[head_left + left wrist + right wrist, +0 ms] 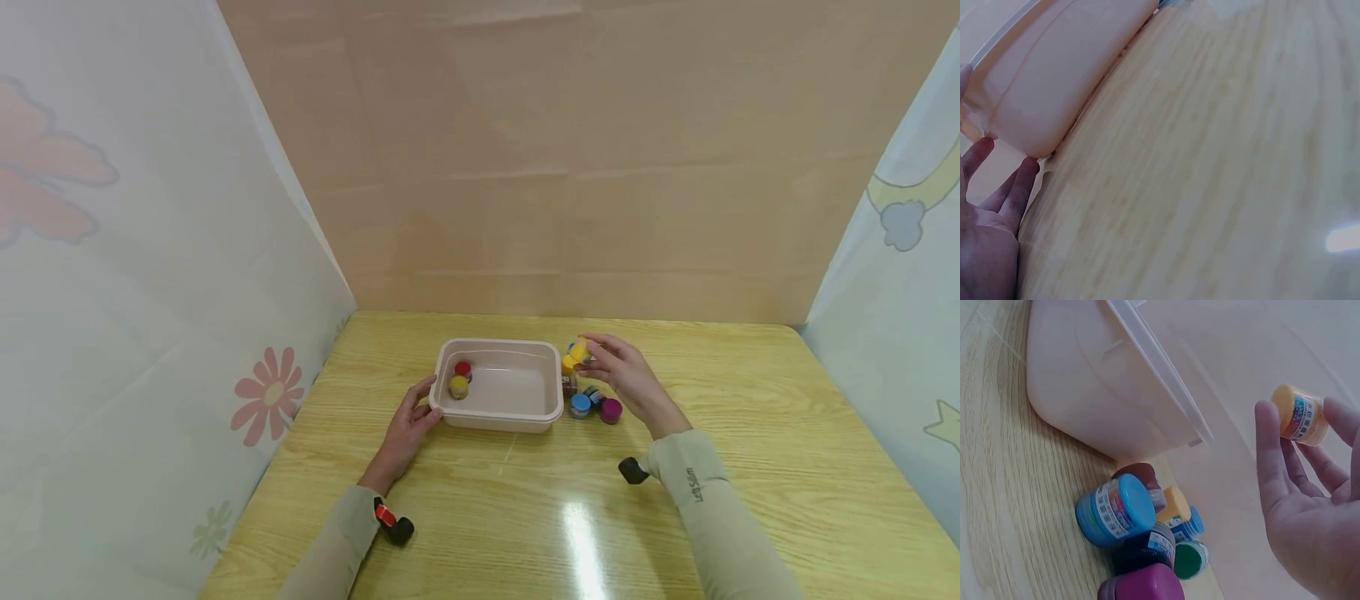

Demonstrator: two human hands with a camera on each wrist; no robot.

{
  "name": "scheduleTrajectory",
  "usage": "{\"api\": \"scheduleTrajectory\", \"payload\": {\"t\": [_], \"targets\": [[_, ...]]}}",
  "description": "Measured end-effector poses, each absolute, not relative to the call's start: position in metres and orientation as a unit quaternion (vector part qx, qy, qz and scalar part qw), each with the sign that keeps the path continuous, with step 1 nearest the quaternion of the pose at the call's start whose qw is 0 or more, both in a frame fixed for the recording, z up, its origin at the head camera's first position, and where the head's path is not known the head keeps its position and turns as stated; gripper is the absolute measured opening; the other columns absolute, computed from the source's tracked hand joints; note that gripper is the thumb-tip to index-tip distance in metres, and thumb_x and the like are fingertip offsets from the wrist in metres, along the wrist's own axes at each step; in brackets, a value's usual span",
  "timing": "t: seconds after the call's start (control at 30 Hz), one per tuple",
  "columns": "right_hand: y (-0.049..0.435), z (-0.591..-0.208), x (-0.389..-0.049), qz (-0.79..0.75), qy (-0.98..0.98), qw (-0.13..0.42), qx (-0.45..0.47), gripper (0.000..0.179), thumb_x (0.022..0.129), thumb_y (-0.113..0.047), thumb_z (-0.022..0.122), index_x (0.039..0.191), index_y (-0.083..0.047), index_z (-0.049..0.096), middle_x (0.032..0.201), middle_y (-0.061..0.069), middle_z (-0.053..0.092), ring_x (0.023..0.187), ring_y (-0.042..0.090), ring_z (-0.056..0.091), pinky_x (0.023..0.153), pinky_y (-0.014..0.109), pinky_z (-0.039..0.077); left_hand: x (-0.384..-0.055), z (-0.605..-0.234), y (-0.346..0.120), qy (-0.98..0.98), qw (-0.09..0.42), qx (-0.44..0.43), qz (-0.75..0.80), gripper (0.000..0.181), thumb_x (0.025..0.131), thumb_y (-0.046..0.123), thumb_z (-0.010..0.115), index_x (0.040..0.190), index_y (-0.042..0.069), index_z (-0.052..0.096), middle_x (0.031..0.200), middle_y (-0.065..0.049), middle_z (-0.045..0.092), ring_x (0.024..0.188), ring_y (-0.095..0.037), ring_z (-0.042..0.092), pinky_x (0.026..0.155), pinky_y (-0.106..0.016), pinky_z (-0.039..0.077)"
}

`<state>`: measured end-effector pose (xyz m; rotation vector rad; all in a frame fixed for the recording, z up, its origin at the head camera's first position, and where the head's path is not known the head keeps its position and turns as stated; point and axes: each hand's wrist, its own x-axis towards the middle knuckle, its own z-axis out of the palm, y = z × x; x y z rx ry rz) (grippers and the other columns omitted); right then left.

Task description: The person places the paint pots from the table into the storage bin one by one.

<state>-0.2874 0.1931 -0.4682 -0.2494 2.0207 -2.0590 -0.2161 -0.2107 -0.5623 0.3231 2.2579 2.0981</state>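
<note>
Right hand [628, 379]: my fingertips pinch a small yellow-capped pot [1298, 415], held in the air just past the right rim of the tub, above the cluster of pots.
Left hand [410, 421]: fingers straight, resting against the tub's near left corner; it holds nothing and steadies the wall.
Tub [551, 410]: pale plastic, rectangular, on the worktop [750, 467]. A red-capped pot [463, 368] and a yellow-capped pot in the tub [458, 386] stand at its left end; the rest of its floor shows bare.
Cluster [1141, 540]: blue-, orange-, green- and purple-capped pots packed together, touching or nearly so, right beside the tub's right wall.
Step in hand, my judgement: carrying the held pot over the rim. I would keep it high enough to pass the lip cleanly, move leftward, and release low over the bare floor so it neither bounces nor knocks the two inside.
Grip note: the pinch is only at the fingertips; a slip here would drop the pot onto the cluster and scatter it.
Edges: the tub's flared lip juts outward toward my right hand and is the thing to clear.
Open room: wide bare worktop on my right and toward me; curtain panels close both sides well away.
</note>
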Motion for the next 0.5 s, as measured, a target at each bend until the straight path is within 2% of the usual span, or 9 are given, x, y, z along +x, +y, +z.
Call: {"api": "scheduleTrajectory", "payload": {"t": [0.23, 0.4, 0.5], "targets": [[0.182, -0.467, -0.289, -0.682, 0.717, 0.117, -0.087, 0.063, 0.108, -0.041, 0.054, 0.151, 0.004, 0.045, 0.11, -0.006, 0.066, 0.1, 0.013, 0.068, 0.099, 0.04, 0.058, -0.217, -0.563, -0.21, 0.732, 0.019, 0.1, 0.673, 0.059, 0.105, 0.028, 0.063, 0.159, 0.033, 0.037, 0.162, -0.01, 0.037, 0.142, -0.041, 0.05, 0.105, -0.025, 0.05], [0.172, -0.467, -0.291, -0.672, 0.725, 0.118, -0.095, 0.059, 0.108, -0.039, 0.054, 0.149, 0.003, 0.048, 0.111, -0.007, 0.067, 0.104, 0.019, 0.067, 0.103, 0.045, 0.055, -0.217, -0.563, -0.21, 0.734, 0.018, 0.101, 0.672, 0.059, 0.105, 0.029, 0.063, 0.158, 0.034, 0.038, 0.162, -0.009, 0.038, 0.142, -0.04, 0.051, 0.105, -0.025, 0.051], [0.165, -0.467, -0.291, -0.671, 0.725, 0.119, -0.099, 0.057, 0.108, -0.037, 0.054, 0.148, 0.004, 0.049, 0.111, -0.007, 0.068, 0.104, 0.018, 0.067, 0.104, 0.045, 0.054, -0.217, -0.563, -0.21, 0.734, 0.018, 0.102, 0.671, 0.059, 0.105, 0.029, 0.063, 0.158, 0.034, 0.038, 0.162, -0.009, 0.037, 0.142, -0.04, 0.051, 0.105, -0.024, 0.051]]}}
